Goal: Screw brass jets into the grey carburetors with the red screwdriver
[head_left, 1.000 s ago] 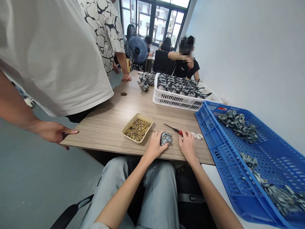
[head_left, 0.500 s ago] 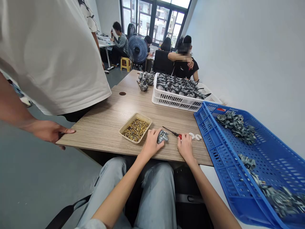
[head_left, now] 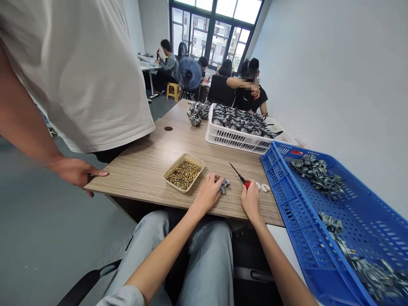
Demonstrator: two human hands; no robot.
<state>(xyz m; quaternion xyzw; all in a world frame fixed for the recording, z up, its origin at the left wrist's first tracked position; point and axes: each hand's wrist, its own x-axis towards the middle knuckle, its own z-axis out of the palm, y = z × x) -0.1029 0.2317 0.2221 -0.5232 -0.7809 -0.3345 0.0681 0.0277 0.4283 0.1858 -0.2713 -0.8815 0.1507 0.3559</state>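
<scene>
My left hand (head_left: 208,192) is closed around a small grey metal part (head_left: 225,185) near the table's front edge. My right hand (head_left: 250,199) grips the red handle of a screwdriver (head_left: 241,178), whose dark shaft points up and to the left, away from me. Just beyond my right hand lie white C-shaped pieces (head_left: 264,187). To the left of my left hand stands a beige tray (head_left: 165,174) filled with small brass-coloured pieces (head_left: 185,173).
A white crate (head_left: 236,143) of metal assemblies stands at the back, with more assemblies (head_left: 199,111) beside it. A blue crate (head_left: 287,204) with metal parts is on the right. Another person's hand (head_left: 76,171) touches the table's left corner. Others sit behind, near a fan (head_left: 188,73).
My right hand has raised the screwdriver, and its shaft now points more steeply away from me. My left hand has turned and covers more of the metal part. The camera view has shifted slightly.
</scene>
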